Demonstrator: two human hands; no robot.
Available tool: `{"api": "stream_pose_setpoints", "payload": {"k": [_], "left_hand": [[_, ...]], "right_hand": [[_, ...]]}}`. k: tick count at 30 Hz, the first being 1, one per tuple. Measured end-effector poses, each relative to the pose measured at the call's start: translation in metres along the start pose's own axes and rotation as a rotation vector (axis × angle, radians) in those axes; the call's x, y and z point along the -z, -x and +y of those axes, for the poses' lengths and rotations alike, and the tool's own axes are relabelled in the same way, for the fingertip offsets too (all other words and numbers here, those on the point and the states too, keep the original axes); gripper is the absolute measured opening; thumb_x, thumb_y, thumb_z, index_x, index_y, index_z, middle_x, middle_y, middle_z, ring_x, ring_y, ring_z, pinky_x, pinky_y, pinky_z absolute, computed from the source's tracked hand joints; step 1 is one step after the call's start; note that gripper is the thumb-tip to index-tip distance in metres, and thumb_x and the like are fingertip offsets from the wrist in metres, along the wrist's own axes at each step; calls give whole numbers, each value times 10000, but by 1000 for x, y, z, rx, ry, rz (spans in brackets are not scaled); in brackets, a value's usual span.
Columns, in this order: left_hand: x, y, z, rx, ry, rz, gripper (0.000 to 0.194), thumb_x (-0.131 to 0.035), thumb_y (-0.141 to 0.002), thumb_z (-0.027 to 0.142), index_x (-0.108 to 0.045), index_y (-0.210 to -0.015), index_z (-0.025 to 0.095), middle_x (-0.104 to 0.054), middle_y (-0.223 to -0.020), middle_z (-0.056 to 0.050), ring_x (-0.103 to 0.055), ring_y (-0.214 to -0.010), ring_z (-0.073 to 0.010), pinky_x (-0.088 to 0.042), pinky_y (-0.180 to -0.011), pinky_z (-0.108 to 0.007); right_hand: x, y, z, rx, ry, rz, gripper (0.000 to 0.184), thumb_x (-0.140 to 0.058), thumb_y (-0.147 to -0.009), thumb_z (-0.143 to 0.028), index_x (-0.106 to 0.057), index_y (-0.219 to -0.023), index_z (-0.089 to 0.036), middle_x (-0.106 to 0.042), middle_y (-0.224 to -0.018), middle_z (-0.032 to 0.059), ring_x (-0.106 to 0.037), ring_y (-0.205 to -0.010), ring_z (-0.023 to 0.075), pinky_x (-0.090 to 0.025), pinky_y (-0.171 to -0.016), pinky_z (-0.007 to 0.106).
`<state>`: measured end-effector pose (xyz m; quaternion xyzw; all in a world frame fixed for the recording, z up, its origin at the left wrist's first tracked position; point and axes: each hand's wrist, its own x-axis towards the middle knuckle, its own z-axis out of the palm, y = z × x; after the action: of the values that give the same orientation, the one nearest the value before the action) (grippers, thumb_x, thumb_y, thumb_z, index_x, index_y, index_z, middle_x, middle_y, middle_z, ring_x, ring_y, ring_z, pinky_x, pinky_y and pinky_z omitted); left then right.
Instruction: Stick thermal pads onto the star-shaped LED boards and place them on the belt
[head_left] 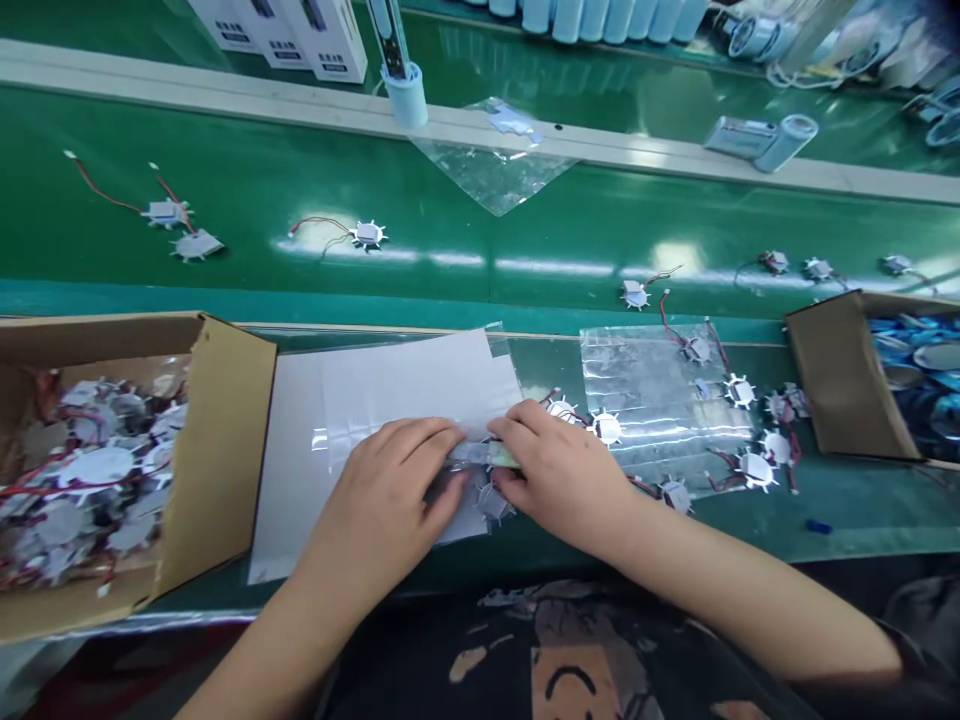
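Note:
Both hands meet over white sheets [405,385] with clear film on them. My left hand [397,485] has its thumb and fingers closed at one end of a small narrow piece, clear with a pale green part [501,456]. On the piece's other end, my right hand [559,485] is closed, its fingertips pinching it. What kind of piece it is, I cannot make out, as the fingers cover much of it. A white spiked disc [493,502] lies just below the fingertips. More such discs with red wires, among them one white disc [606,427], lie beside my right hand.
At left stands a cardboard box [225,440] full of wired discs. Another cardboard box [847,375] at right holds blue parts. A clear plastic sheet [652,375] lies under several discs. Behind is a green belt [450,240] with scattered discs, then a ledge bearing a light-blue cylinder [405,97].

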<state>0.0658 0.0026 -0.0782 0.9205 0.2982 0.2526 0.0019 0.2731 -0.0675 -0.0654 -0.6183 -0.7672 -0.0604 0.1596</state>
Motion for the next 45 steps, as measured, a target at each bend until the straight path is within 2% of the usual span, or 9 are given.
{"api": "stream_pose_setpoints", "payload": {"k": [5,10,17,20,26,30,34,39,45], "left_hand": [[-1,-16,13,56,60,-95,337,-631,-915,326,-567,-1237,252,-592,-1170,-4,-519,-1060,-208,-455,-923,-421],[-4,-30,24,102,12,-229,244,-621,-906,255,-620,-1149,251,-620,-1124,19,-527,-1017,-220,-447,-894,-439],[-6,-29,38,222,63,-139,249,-591,-843,200,-636,-1089,197,-627,-969,-24,-551,-942,-218,-454,-863,-410],[-6,-25,40,255,121,-95,262,-572,-846,203,-634,-1100,209,-613,-979,-20,-555,-954,-204,-455,-864,-384],[-11,-23,44,291,207,-107,242,-557,-887,238,-608,-1124,243,-580,-1057,4,-566,-875,-150,-450,-805,-330],[-13,-21,52,273,174,-129,208,-611,-890,295,-617,-1093,249,-611,-1032,12,-565,-957,-189,-430,-834,-356],[-11,-14,55,269,291,-143,235,-541,-938,296,-622,-1159,298,-641,-1063,39,-582,-962,-152,-438,-852,-314],[-5,-8,49,256,329,-131,256,-470,-962,274,-635,-1153,316,-644,-1079,62,-585,-941,-112,-451,-867,-282],[-2,-24,57,199,-42,-208,357,-570,-877,254,-616,-1230,248,-549,-1107,-55,-510,-1043,-245,-456,-913,-436]], "right_hand": [[-6,21,22,-73,-225,111,427,-673,-860,-332,-579,-1262,-222,-590,-1171,36,-619,-997,196,-548,-822,367],[-17,25,26,-80,-231,55,458,-648,-855,-307,-567,-1300,-236,-573,-1193,41,-620,-1003,233,-573,-752,433],[-6,32,32,-87,-513,323,330,-614,-892,-300,-590,-1208,-207,-542,-1105,50,-585,-1028,153,-506,-914,338],[6,48,47,-127,-403,401,336,-578,-919,-317,-579,-1239,-216,-527,-1147,64,-571,-1070,158,-488,-930,335],[8,75,85,-456,58,433,458,-566,-911,-378,-536,-1331,-199,-533,-1296,101,-554,-1148,310,-484,-915,499],[3,75,62,-314,191,537,383,-554,-926,-319,-563,-1293,-209,-456,-1447,78,-368,-1341,369,-244,-1092,624],[-5,58,17,-9,-49,373,273,-564,-946,-311,-574,-1212,-248,-600,-1222,-12,-504,-1144,226,-354,-1003,434],[-23,37,3,-26,14,261,195,-626,-912,-337,-632,-1072,-227,-621,-1018,8,-529,-1001,237,-347,-869,415],[-32,40,18,-63,-62,310,207,-659,-886,-289,-647,-1088,-245,-616,-1053,4,-535,-1010,221,-348,-864,383]]}}
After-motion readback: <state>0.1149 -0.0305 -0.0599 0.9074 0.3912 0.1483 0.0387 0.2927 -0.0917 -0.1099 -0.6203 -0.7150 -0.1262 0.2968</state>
